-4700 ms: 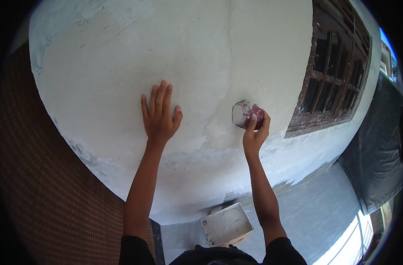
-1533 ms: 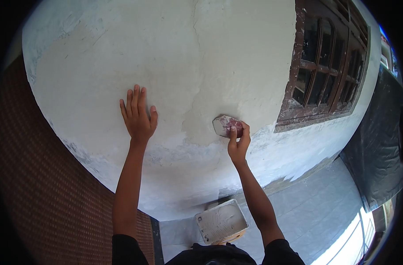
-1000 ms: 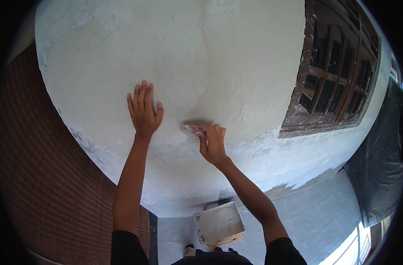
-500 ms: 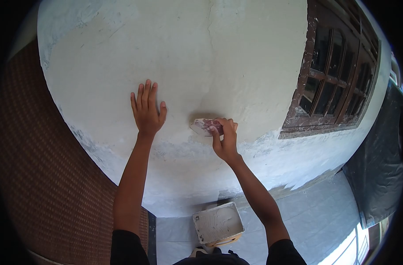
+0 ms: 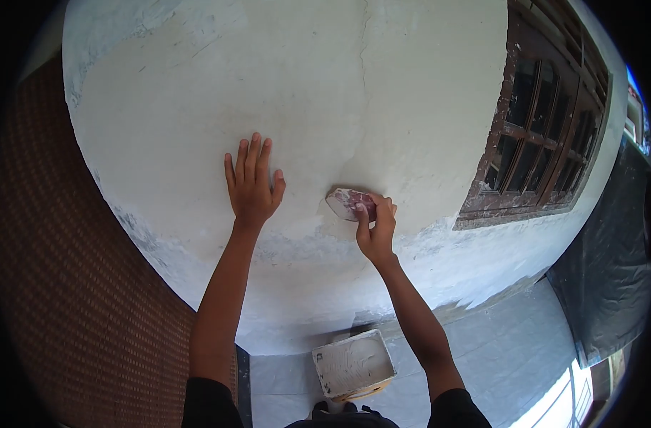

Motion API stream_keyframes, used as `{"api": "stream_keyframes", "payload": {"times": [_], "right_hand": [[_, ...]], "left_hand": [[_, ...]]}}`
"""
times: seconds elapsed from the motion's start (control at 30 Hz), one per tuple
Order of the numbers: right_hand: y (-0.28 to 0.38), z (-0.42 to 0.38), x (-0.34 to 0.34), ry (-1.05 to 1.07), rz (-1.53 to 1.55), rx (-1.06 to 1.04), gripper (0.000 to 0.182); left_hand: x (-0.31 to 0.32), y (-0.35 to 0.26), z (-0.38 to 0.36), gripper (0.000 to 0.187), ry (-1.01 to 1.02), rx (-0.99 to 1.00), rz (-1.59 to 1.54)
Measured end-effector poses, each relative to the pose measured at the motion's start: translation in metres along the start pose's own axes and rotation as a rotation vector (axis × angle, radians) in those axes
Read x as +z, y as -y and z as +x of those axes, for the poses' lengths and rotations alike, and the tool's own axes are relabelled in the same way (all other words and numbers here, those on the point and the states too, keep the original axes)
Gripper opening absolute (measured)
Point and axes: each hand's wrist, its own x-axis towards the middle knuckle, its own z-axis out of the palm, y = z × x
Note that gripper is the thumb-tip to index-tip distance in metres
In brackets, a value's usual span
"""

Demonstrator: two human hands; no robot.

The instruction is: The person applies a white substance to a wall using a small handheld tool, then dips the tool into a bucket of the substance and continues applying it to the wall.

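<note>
My right hand (image 5: 379,225) grips a flat putty scraper (image 5: 345,203), dark red and smeared with white. Thumb and fingers pinch its right side, and its pale left end lies against the wall (image 5: 304,93). To the left, my left hand (image 5: 254,189) rests on the same wall with palm down and fingers spread, holding nothing. Around both hands the surface is off-white, with a rougher bluish-white band just below them. The scraper's underside is hidden.
A rectangular tray (image 5: 354,364) of whitish paste stands below, near my feet. A brown wooden window (image 5: 536,128) is set into the wall on the right. Woven matting (image 5: 90,271) borders the left side; a dark sheet (image 5: 603,264) hangs at far right. Pale sheeting (image 5: 489,349) covers the floor.
Both hands and the upper wall sit slightly farther right in view, as the camera has shifted. The scraper is still in my right hand, tilted a little differently. My left hand stays spread.
</note>
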Motion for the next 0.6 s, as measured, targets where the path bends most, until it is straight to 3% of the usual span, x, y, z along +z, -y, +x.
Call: {"api": "stream_keyframes", "payload": {"times": [0.07, 0.13, 0.2, 0.27, 0.33, 0.4, 0.5, 0.6], "right_hand": [[-0.008, 0.001, 0.003, -0.081, -0.057, 0.106, 0.026], [-0.004, 0.014, -0.011, -0.364, 0.253, 0.468, 0.026], [-0.006, 0.02, -0.022, -0.577, 0.343, 0.525, 0.027], [-0.007, 0.016, -0.019, -0.522, 0.342, 0.418, 0.027], [-0.005, 0.004, -0.012, -0.27, 0.277, 0.288, 0.027], [-0.012, -0.003, -0.004, -0.131, -0.043, 0.076, 0.028], [-0.011, 0.007, -0.012, -0.327, 0.254, 0.478, 0.029], [-0.004, 0.011, -0.018, -0.5, 0.422, 0.477, 0.03]], "left_hand": [[0.0, 0.001, 0.0, 0.057, -0.023, -0.016, -0.003], [0.0, 0.001, 0.0, 0.057, -0.013, -0.006, -0.008], [0.0, 0.0, 0.0, 0.057, 0.0, -0.002, -0.013], [0.0, 0.0, 0.0, 0.056, -0.001, -0.003, -0.013], [0.001, 0.0, 0.0, 0.056, 0.0, -0.005, -0.02], [0.002, 0.0, 0.0, 0.056, -0.001, -0.006, -0.027], [0.0, 0.001, -0.001, 0.057, -0.006, -0.004, -0.022], [0.0, 0.0, -0.001, 0.058, -0.006, -0.018, -0.028]]}}
